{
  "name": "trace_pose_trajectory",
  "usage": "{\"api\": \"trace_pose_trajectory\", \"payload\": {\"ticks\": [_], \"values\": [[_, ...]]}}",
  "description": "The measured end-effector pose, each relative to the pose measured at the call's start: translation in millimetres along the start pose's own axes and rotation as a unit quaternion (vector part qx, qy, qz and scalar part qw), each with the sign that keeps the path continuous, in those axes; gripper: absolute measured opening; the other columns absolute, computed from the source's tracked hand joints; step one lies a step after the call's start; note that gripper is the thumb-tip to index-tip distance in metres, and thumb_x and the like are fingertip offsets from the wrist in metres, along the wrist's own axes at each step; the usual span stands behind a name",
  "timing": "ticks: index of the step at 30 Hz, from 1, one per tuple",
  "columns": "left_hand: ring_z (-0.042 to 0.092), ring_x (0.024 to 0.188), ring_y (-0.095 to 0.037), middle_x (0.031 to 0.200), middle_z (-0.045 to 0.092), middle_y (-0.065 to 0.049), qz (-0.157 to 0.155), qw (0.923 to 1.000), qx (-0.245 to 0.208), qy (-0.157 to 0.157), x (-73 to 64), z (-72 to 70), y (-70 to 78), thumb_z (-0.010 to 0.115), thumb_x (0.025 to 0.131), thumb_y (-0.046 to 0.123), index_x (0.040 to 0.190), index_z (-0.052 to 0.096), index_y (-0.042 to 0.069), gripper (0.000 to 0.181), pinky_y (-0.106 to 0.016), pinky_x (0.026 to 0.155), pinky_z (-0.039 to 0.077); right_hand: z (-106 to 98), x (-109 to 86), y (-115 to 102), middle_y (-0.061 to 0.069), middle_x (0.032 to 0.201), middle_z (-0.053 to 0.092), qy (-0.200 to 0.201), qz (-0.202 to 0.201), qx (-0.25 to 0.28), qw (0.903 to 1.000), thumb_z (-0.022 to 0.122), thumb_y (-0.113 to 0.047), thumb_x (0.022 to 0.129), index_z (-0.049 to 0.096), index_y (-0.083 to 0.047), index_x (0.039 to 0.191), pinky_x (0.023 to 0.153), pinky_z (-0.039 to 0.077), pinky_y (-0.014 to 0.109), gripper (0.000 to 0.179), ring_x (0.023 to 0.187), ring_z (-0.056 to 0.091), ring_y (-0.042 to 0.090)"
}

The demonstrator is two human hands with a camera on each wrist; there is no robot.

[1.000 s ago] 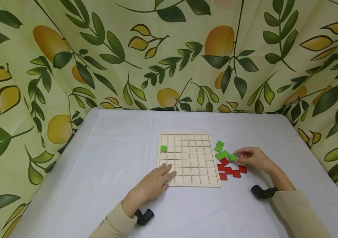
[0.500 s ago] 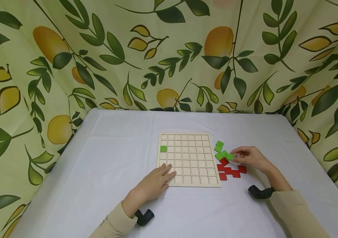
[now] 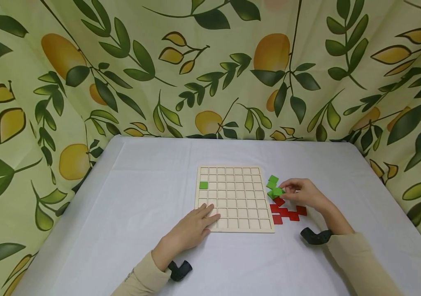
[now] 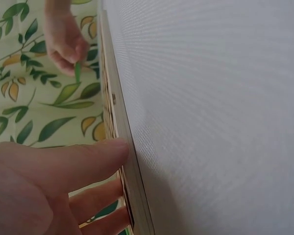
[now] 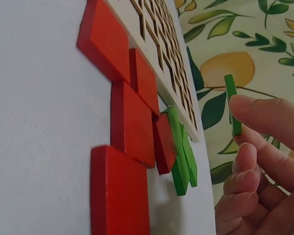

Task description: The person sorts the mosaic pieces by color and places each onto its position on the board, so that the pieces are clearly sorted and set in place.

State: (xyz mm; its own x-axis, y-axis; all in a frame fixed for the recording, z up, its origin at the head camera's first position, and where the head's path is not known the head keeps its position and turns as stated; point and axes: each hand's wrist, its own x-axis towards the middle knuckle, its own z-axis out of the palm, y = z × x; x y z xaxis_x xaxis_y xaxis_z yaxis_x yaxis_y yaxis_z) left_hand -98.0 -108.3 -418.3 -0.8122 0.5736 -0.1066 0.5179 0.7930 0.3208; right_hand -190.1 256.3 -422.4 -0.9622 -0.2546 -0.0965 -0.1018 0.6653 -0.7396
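My right hand [image 3: 304,193] pinches a green square tile [image 5: 232,105] between thumb and fingertips, raised above the table in the right wrist view. In the head view that tile overlaps the loose green tiles [image 3: 272,182] beside the board. A pale wooden grid board [image 3: 242,204] lies flat, with one green tile [image 3: 203,185] in a cell of its left column. My left hand [image 3: 192,225] rests on the board's near left corner, fingers spread over the cells. Its thumb [image 4: 100,159] touches the board's edge in the left wrist view.
Several red square tiles [image 3: 284,212] lie right of the board, nearer me than the green ones. A white cloth [image 3: 151,176] covers the table. Behind it hangs a curtain [image 3: 210,74] printed with leaves and fruit. Each wrist wears a black device [image 3: 315,237].
My right hand has moved left toward the board with the green tile, rising slightly over the other green tiles. The left hand stays in place on the board.
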Motion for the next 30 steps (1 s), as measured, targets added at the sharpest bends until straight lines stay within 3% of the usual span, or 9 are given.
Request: {"api": "trace_pose_trajectory", "payload": {"ticks": [30], "values": [[0.037,0.144,-0.035,0.154,0.040,-0.015,0.003,1.0000,0.003,0.002,0.2,-0.1,-0.6,0.055,0.097,0.018,0.140,0.051,0.014,0.044,-0.047,0.117,0.037,12.2,9.8,-22.8,0.005,0.076,0.051,-0.015,-0.039,0.033,0.9986,0.075,-0.007,0.080,0.065,0.007,0.102,0.057,0.042,0.016,0.028,0.071,0.048,0.006]]}}
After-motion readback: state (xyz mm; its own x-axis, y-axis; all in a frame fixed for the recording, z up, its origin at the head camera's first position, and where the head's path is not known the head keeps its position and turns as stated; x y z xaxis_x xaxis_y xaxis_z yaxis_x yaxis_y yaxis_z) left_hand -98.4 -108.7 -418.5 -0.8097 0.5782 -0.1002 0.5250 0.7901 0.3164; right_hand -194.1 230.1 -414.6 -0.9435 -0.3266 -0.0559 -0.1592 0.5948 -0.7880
